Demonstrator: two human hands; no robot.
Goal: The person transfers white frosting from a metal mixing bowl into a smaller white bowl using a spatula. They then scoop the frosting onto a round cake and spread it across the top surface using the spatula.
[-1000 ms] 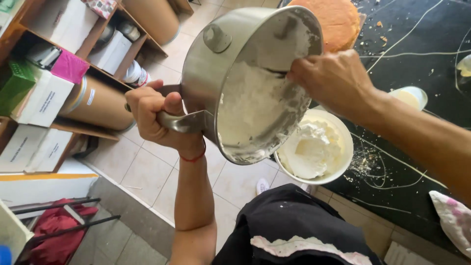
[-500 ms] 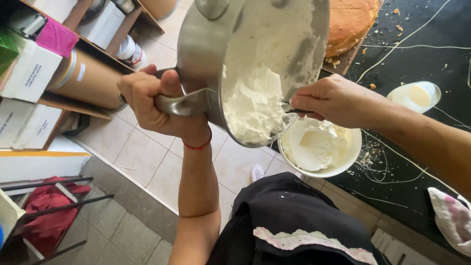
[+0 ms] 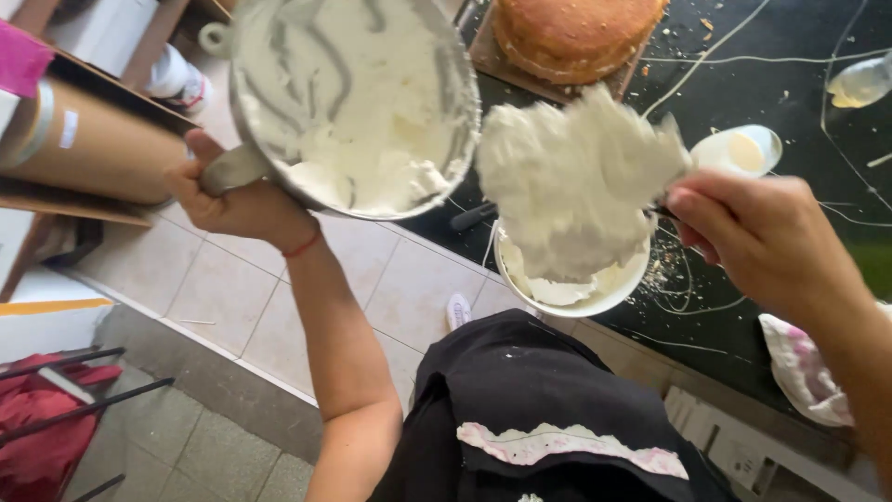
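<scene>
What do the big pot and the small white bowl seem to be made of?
Pot: likely stainless steel; grey and shiny where no cream covers it, with a metal handle in the left hand. Small white bowl: smooth, glossy white, perhaps ceramic or plastic; the look leaves it open.

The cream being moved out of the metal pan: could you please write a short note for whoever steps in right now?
Left hand: grip closed on the handle of the metal pan, held tilted over the floor beside the counter.
Right hand: grip closed on a tool that is mostly hidden, carrying a big lump of cream above the white bowl.
Done: some cream already lies in the bowl.
Left: much cream coats the pan inside; the lump is not yet dropped.
Nearby: brown cake on the black counter.
</scene>
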